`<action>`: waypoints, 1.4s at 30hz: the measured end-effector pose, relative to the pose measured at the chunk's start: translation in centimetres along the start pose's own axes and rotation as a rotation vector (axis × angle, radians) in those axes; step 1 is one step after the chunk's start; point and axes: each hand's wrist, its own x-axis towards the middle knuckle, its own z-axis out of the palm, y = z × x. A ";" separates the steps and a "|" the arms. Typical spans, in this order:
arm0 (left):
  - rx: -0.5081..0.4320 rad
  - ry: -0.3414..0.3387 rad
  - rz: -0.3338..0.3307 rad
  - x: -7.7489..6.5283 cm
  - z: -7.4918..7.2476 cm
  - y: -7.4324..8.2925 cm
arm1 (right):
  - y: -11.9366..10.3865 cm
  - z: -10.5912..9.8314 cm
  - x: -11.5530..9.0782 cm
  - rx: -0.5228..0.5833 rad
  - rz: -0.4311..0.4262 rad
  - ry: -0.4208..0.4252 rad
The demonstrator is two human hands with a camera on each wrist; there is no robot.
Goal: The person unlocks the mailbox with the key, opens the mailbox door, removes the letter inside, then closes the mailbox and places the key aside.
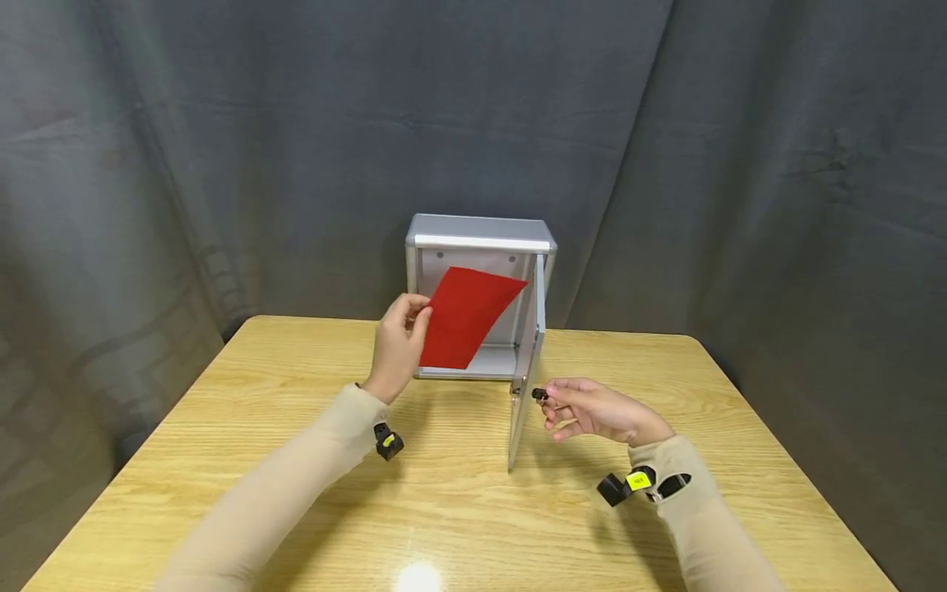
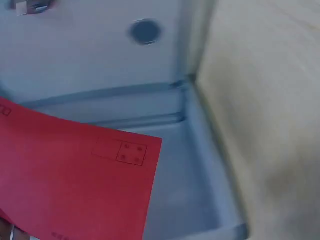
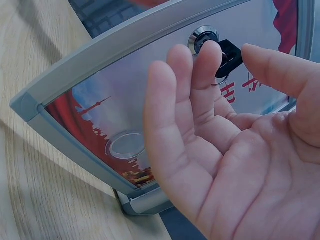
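A silver metal box (image 1: 481,228) stands toward the back of the table, its hinged door (image 1: 527,362) swung out toward me on the right. In front of the box's opening my left hand (image 1: 399,337) pinches a red envelope (image 1: 473,316) by its left edge. Small printed boxes show on the envelope (image 2: 115,175) in the left wrist view, with the pale box interior behind it. My right hand (image 1: 592,409) holds a black-headed key (image 3: 230,59) between thumb and fingers, at the round lock (image 3: 202,36) on the door's printed outer face. A small metal ring hangs from the key.
The wooden table (image 1: 311,460) lies under both arms, with a grey curtain (image 1: 473,115) behind it. The door's free end reaches out between my two hands. On its printed face is a clear oval disc (image 3: 126,145). Each wrist wears a small black camera.
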 end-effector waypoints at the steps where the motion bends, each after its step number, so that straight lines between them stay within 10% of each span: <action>1: -0.015 0.031 0.021 0.3 -0.7 0.3 | 0.0 0.0 0.0 0.001 0.002 0.000; 11: -0.465 0.407 -0.034 4.2 -7.3 4.1 | 0.1 -0.4 -0.1 0.007 0.008 0.002; 19: -1.263 0.274 -0.632 5.7 -11.7 2.8 | 0.3 -0.5 -0.3 -0.007 0.001 -0.005; 24: -1.409 0.128 -0.906 4.7 -13.6 -1.8 | 0.2 -0.5 -0.3 -0.009 0.000 -0.010; 31: -1.156 -0.026 -1.180 2.3 -15.1 -7.3 | 0.4 -0.5 -0.2 -0.016 -0.001 -0.013; 42: -0.324 -0.399 -1.191 -1.4 -13.1 -10.7 | -0.1 -0.5 0.0 -0.020 0.011 -0.018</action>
